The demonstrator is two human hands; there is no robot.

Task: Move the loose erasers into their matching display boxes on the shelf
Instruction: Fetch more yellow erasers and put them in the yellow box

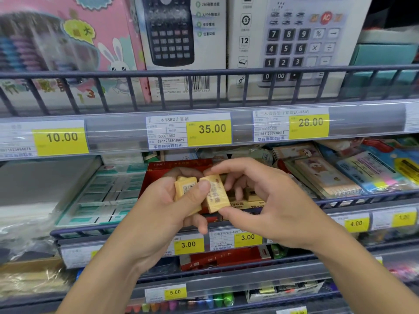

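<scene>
The left hand (172,200) cradles two tan erasers (199,192) in its curled fingers, thumb pressed over the front one, likely to keep the stack from slipping while sorting. The right hand (256,200) pinches that front eraser's end at about 3 o'clock, seemingly to draw it out. Both grips close on erasers. Just behind, toward 12 o'clock, the red display box (158,175) sits open on the shelf (74,231), ready to receive them

Yellow price tags (212,129) "35.00", "28.00", "10.00" on shelf rail (127,130); "sunwood.cn" on calculator box (181,41)
</scene>
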